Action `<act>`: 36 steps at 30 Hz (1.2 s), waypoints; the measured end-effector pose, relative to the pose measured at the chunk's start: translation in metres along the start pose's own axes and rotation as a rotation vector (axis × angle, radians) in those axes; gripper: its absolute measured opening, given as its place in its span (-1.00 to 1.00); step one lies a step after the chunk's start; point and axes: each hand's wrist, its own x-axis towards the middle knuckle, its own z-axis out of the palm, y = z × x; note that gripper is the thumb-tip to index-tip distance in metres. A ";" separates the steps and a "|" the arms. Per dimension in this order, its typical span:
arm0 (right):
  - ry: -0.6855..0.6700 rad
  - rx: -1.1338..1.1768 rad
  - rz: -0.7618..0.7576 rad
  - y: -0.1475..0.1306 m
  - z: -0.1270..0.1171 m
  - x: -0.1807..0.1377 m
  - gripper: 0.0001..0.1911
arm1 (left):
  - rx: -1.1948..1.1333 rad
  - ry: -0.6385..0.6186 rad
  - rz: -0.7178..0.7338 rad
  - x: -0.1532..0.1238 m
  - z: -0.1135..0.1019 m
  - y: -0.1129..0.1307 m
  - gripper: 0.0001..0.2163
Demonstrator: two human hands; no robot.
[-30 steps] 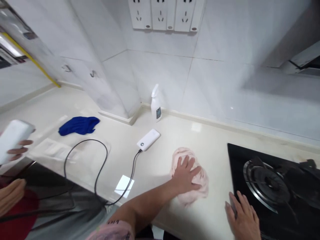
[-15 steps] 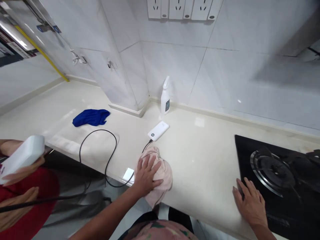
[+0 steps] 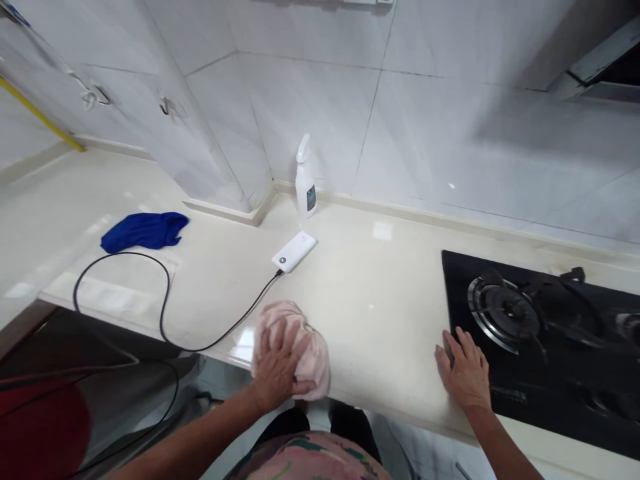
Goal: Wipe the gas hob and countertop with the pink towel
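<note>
My left hand (image 3: 278, 367) lies flat with spread fingers on a crumpled pink cloth (image 3: 319, 360) at the counter's front edge. It presses the cloth from above, and the palm's underside is hidden. Behind the cloth lies a white power bank (image 3: 300, 249) with a black cable (image 3: 235, 327) plugged into its near end. My right hand (image 3: 466, 370) rests open at the left edge of the black gas stove (image 3: 530, 390), fingers apart, holding nothing.
A white spray bottle (image 3: 305, 183) stands against the tiled wall. Farther left lies a blue cloth (image 3: 144, 231). The cable loops over the counter's front edge. Another person's red clothing (image 3: 47, 423) shows at the lower left. The pale countertop (image 3: 380, 300) runs up to the stove.
The view has turned right. The other person's hands and the white box they held have left the picture. My left hand and the pink cloth sit slightly farther from the power bank, baring more cable.
</note>
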 end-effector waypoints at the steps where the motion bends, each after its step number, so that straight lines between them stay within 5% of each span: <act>1: 0.000 0.002 -0.003 0.000 0.000 0.000 -0.39 | -0.037 -0.031 0.066 0.008 0.004 0.017 -0.03; 7: -0.031 0.085 -0.005 0.003 0.003 -0.001 -0.38 | -0.204 -0.115 0.376 0.079 0.012 0.147 0.03; 11: -0.097 0.225 0.022 0.021 0.005 0.004 -0.37 | -0.215 -0.007 0.664 0.111 0.021 0.235 -0.05; 15: -0.142 0.435 0.036 0.040 -0.013 0.009 -0.34 | -0.195 0.069 0.874 0.117 0.029 0.264 -0.40; 20: -0.026 0.520 -0.071 0.011 -0.025 -0.025 -0.41 | -0.276 0.056 0.744 0.104 0.029 0.218 -0.41; 24: 0.001 0.473 -0.332 -0.066 0.005 -0.060 -0.38 | -0.439 0.038 0.479 0.090 0.028 0.173 -0.20; 29: 0.155 0.242 -0.362 -0.146 0.032 -0.057 -0.35 | -0.595 -0.042 0.347 0.078 -0.008 0.106 -0.34; 33: 0.241 0.171 -0.366 -0.178 0.039 -0.046 -0.28 | -0.358 0.105 -0.274 0.100 -0.055 0.028 -0.55; 36: 0.252 0.173 -0.334 -0.191 0.044 -0.047 -0.28 | -0.227 0.216 -0.554 0.144 -0.079 -0.029 -0.43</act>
